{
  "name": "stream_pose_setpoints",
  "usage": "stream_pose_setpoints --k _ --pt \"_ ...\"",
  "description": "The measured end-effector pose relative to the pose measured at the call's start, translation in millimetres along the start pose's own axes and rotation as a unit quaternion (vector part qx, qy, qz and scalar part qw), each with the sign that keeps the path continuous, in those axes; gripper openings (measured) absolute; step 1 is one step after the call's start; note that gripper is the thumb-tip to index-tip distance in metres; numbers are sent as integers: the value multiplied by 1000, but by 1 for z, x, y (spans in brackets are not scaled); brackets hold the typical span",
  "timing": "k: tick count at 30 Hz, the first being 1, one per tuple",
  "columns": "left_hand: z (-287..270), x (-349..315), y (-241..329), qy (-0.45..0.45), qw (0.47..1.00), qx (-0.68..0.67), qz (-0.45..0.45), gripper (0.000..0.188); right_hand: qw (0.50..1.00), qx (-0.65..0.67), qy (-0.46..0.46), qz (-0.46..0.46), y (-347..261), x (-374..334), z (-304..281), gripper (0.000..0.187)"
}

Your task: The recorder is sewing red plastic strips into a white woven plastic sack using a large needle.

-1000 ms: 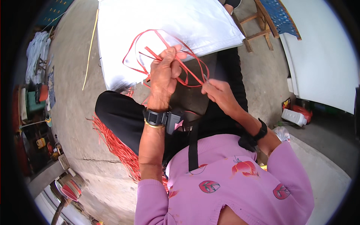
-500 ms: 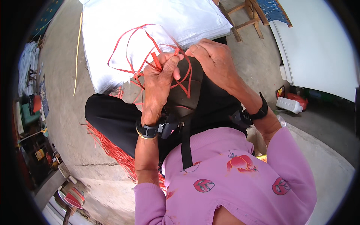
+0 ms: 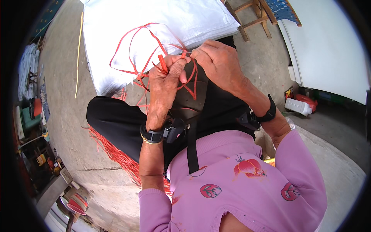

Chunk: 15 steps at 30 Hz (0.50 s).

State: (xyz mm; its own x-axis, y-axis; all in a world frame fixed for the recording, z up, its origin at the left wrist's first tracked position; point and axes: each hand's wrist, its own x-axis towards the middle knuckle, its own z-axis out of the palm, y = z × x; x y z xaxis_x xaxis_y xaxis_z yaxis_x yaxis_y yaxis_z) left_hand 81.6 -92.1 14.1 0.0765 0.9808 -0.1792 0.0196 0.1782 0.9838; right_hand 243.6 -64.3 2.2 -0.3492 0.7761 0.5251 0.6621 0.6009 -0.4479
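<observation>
Loops of narrow, flat red strip, plastic-looking (image 3: 162, 64), sit up front btwn both hands, partly over a stack of thin white sheets (image 3: 201, 19), partly over the gap btwn the legs. L hand (image 3: 167, 73) has the strip gripped: thumb pressed on a short piece at the fingertips, wide flat end poking up by the fingers. R hand (image 3: 220, 62) is just beside, thumb & fingers closed tog. at the tips, close to that pinched piece (sth thin & pale shows there, can't tell what; can't tell either if R has hold of it). Long loose bundle of shiny red strips (image 3: 119, 154) on the concrete floor (image 3: 100, 181), L of the black-trousered knee (image 3: 110, 116). Thin straight yellow strip (image 3: 79, 54) L of stack; brown wooden stool frame (image 3: 266, 29) R of it.
</observation>
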Motion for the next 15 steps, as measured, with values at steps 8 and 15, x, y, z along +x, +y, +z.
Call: stream_pose_setpoints --k 8,15 --pt "4 2 -4 8 999 -43 31 17 1000 -5 -14 -11 -7 -8 10 11" --pt "3 3 -10 18 999 -46 0 20 999 -24 -1 -28 0 -15 17 16"
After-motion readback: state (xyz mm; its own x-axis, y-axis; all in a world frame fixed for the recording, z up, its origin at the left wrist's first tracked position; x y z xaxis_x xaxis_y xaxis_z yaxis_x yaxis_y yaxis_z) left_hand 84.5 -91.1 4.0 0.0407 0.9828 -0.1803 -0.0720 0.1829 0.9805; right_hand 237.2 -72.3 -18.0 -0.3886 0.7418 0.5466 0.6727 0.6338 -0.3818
